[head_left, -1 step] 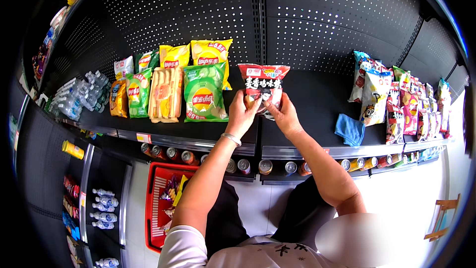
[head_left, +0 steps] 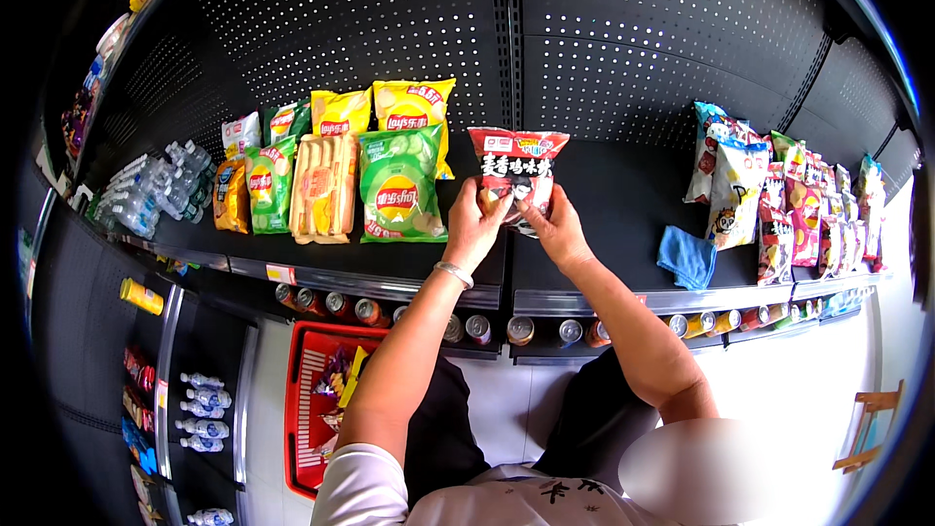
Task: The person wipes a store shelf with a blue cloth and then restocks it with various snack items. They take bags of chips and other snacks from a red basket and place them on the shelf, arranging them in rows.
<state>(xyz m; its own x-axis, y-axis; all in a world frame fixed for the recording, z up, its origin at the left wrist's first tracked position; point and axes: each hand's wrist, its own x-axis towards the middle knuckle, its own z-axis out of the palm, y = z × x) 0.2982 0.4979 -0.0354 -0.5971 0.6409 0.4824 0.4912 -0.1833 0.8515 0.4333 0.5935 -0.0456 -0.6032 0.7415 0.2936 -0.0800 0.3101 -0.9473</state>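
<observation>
Upright above the dark shelf, a red and white snack bag (head_left: 517, 158) is gripped from both sides. My left hand (head_left: 474, 226), with a silvery bracelet at its wrist, closes on the bag's lower left. On the lower right, my right hand (head_left: 557, 226) holds it with the thumb on the front. Left of the bag stands a large green chip bag (head_left: 403, 175), with a tan snack pack (head_left: 324, 185) and a smaller green chip bag (head_left: 270, 180) farther left. Yellow chip bags (head_left: 417, 102) stand behind. My fingers behind the bag are hidden.
A blue cloth (head_left: 688, 255) lies by the shelf's front edge, near a white snack bag (head_left: 737, 195) and several other bags. Clear bottles (head_left: 146, 197) lie at far left. Cans (head_left: 521, 331) line the lower shelf. A red basket (head_left: 304, 409) with packets stands on the floor.
</observation>
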